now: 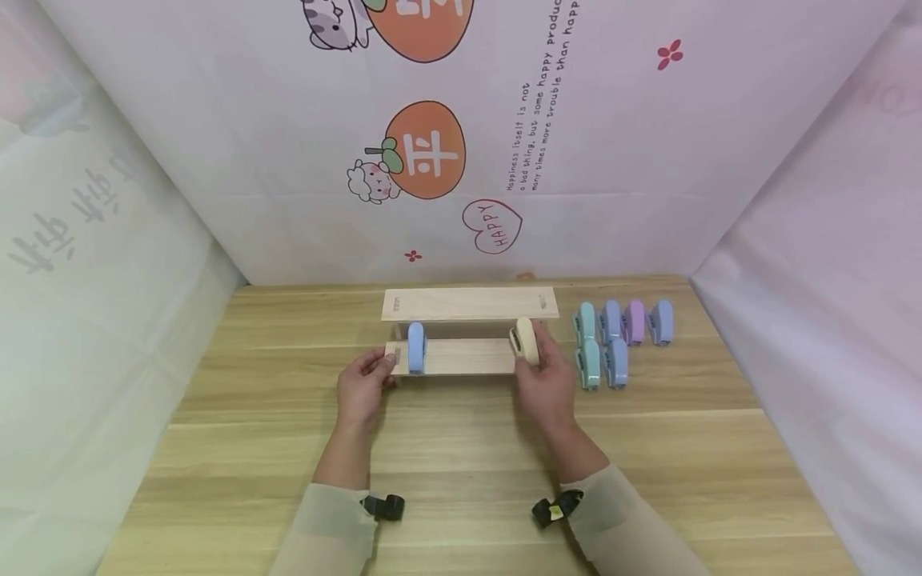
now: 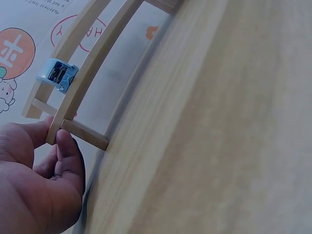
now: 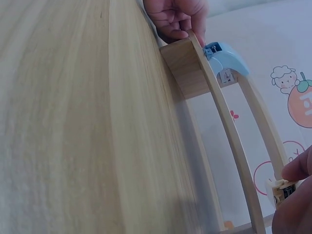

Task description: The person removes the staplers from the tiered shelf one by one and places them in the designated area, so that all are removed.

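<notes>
A two-level wooden shelf (image 1: 468,358) stands on the table, its front board lower than the back board (image 1: 468,304). My left hand (image 1: 360,392) pinches the front board's left end between thumb and fingers, as the left wrist view shows. Upright near that end is a light blue mini stapler (image 1: 416,348). At the board's right end my right hand (image 1: 549,388) grips a cream mini stapler (image 1: 528,340), thumb in front and fingers behind. The right wrist view shows the cream stapler's (image 3: 278,194) underside partly; fingers cover the rest.
Right of the shelf, several mini staplers stand close together in two rows: green (image 1: 589,364), blue (image 1: 615,362) and purple (image 1: 634,322). A printed white cloth (image 1: 605,160) rises behind the wooden table (image 1: 461,472), with more white cloth at both sides.
</notes>
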{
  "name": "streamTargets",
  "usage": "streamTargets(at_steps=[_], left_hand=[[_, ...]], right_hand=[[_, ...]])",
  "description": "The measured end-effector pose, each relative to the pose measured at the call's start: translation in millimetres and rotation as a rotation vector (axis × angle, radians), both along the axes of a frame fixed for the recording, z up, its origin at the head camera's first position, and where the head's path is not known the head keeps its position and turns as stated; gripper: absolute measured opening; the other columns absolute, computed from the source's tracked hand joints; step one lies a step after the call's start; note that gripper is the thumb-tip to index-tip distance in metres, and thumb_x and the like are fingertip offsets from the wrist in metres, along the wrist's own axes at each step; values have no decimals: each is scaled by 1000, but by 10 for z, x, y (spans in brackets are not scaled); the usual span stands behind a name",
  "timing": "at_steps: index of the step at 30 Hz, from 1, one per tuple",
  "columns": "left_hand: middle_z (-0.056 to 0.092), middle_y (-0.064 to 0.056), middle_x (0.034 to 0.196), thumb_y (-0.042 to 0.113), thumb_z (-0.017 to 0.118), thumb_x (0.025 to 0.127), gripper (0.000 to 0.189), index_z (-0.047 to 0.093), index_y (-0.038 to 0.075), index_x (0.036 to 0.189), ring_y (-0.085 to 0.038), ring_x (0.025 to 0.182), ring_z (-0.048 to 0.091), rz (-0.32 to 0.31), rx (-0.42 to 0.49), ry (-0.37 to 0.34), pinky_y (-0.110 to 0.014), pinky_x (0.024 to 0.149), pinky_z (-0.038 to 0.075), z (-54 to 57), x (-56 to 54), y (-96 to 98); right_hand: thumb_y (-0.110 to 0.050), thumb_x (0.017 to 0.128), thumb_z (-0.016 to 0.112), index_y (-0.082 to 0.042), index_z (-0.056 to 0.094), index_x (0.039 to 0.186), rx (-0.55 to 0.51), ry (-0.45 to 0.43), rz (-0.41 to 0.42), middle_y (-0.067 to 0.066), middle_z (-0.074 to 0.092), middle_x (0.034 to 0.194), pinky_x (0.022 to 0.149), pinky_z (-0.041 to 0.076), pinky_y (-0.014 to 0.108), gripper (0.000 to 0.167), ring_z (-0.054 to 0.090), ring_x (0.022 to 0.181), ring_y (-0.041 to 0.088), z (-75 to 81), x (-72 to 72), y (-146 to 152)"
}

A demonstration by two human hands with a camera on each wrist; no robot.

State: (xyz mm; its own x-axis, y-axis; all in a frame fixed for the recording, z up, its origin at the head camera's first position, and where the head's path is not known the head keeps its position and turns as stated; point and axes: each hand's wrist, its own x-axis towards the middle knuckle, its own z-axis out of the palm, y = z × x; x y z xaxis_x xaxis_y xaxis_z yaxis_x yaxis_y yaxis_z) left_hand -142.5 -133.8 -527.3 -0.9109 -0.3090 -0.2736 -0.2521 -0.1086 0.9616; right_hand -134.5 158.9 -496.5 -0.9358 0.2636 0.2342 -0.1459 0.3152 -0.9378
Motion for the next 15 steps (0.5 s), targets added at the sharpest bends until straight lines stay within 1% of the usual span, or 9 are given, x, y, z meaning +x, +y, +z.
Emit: streamTargets(at_steps=[6, 10, 15], left_hand=[[68, -14, 122, 21, 77, 96, 37, 68, 3, 128, -22, 102, 66, 6, 9, 4, -26, 85, 63, -16, -6, -2], [68, -14, 122, 22, 77, 96, 38, 68, 4, 128, -23, 104, 65, 7, 11, 4, -26, 85, 63, -27, -2, -7], [68, -14, 122, 23, 79, 95, 39, 69, 4, 128, -23, 103, 66, 8, 3, 7, -26, 85, 63, -50, -3, -1]], right_hand=[[8, 86, 65, -9, 54, 149, -21, 15, 8, 6, 53, 153, 122, 36, 34, 66, 43, 146, 20, 17, 20, 42], [8, 87, 66, -8, 55, 149, -16, 21, -4, 6, 54, 152, 121, 38, 32, 65, 46, 144, 19, 22, 29, 82], [10, 86, 65, -6, 56, 147, -48, 33, -15, 9, 55, 151, 119, 40, 30, 64, 48, 142, 20, 29, 50, 152]])
